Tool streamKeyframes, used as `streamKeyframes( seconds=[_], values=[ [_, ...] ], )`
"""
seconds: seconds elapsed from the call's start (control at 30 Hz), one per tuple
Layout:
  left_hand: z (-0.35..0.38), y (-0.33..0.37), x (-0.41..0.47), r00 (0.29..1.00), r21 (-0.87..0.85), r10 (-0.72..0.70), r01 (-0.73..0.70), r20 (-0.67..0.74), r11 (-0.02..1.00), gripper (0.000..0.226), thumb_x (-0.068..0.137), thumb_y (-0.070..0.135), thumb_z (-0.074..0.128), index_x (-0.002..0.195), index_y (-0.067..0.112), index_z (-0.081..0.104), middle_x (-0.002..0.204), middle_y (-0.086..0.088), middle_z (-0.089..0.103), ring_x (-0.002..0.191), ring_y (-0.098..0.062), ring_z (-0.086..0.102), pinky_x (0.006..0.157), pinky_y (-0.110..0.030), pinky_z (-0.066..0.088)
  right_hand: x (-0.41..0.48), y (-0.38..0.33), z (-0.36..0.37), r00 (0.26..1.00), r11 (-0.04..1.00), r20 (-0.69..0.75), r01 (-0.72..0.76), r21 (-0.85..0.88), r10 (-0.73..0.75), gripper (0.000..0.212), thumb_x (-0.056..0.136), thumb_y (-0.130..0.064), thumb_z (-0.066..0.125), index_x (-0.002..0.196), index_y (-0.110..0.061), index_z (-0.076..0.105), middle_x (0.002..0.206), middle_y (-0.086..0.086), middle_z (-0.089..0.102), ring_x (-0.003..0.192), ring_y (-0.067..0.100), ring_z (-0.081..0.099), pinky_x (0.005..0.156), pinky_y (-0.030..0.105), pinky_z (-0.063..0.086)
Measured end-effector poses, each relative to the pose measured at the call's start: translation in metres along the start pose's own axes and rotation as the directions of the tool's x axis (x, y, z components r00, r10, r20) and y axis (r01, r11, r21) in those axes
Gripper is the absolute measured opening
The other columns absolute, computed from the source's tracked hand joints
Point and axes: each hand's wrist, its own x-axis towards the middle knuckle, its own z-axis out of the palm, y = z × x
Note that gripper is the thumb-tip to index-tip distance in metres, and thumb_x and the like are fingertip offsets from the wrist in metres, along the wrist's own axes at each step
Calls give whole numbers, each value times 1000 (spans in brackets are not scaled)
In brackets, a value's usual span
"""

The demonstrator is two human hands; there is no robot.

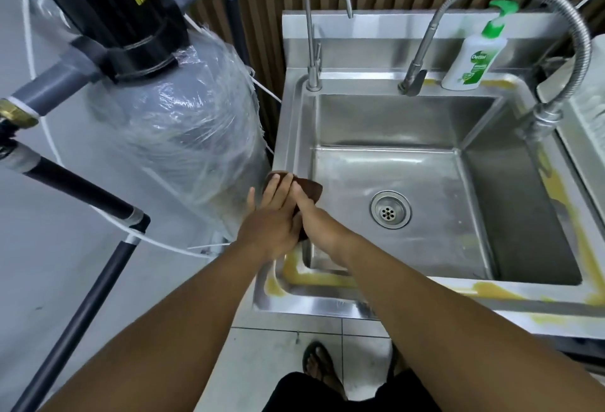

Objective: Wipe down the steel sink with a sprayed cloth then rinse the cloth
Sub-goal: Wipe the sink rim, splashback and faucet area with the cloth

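Observation:
A steel sink [386,116] with a round drain [390,209] fills the right half of the head view. A dark brown cloth [312,189] lies over the sink's left rim. My left hand [271,221] presses flat on the cloth from the outer side, fingers spread. Beside it, my right hand [316,215] also rests on the cloth, fingers laid along it at the inner edge of the rim. Most of the cloth is hidden under both hands.
A thin gooseneck tap [312,51] and a flexible hose tap [556,61] stand at the back of the sink. A green-capped soap bottle [471,54] sits on the back ledge. A plastic-wrapped tank [183,123] and black pipes [82,307] stand left. Yellowish residue [307,275] lines the rim.

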Motion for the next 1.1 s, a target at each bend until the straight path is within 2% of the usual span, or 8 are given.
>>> streamKeyframes(
  seconds=[0.1,0.23,0.37,0.6,0.73,0.93,1.0,1.1],
  values=[
    [0,-1,-2,1000,-12,19,-19,10,1000,62,104,44,18,161,28,1,166,8,-19,149,-12,-29,120,-54,-15,-8,-4,-2,1000,997,-17,18,-77,-19,108,74,-95,25,156,-26,33,156,0,43,138,11,44,119,32,28],
    [7,-4,-32,998,-29,55,-56,-10,998,62,105,45,17,161,23,1,167,8,-17,150,-12,-27,121,-53,-13,-28,6,-7,999,976,40,42,-216,-34,76,95,-76,21,119,-20,65,110,8,69,96,18,62,90,31,45],
    [20,-3,-57,997,-62,80,-81,-16,995,62,106,44,19,161,22,3,167,8,-16,149,-11,-29,121,-54,-12,-41,19,0,999,933,50,-1,-360,20,86,87,-84,20,127,-24,65,122,3,69,110,16,63,109,39,41],
    [37,12,-95,999,-116,4,-8,-40,993,80,90,56,-4,161,20,0,167,6,-17,147,-11,-32,120,-53,-16,-71,25,10,997,810,74,39,-585,5,92,86,-85,12,116,-19,69,112,3,70,104,19,63,104,40,43],
    [47,25,-111,990,-130,-114,103,-84,986,71,97,51,6,159,19,-8,166,1,-21,148,-14,-31,118,-50,-17,-75,35,13,997,687,68,66,-724,-24,108,80,-90,7,136,-9,51,117,7,66,106,24,60,99,43,44],
    [48,38,-124,984,-108,-172,167,-39,980,70,104,47,16,159,15,-12,165,-3,-25,149,-19,-29,119,-53,-14,-79,56,4,983,464,116,171,-869,-143,90,86,-82,2,120,-18,57,123,4,59,121,22,50,115,53,21],
    [44,38,-123,991,-79,-134,132,-9,988,75,97,53,6,159,15,-11,165,-1,-26,148,-19,-31,120,-53,-14,-79,57,4,987,446,100,146,-883,-125,89,87,-81,2,124,-19,55,130,4,57,127,22,46,117,55,16],
    [31,32,-118,996,-87,-83,84,21,993,72,102,51,16,159,15,-9,165,4,-23,148,-15,-31,120,-51,-18,-74,52,6,991,473,67,113,-874,-113,86,90,-79,4,127,-18,52,130,5,59,128,25,47,116,59,14]
  ],
)
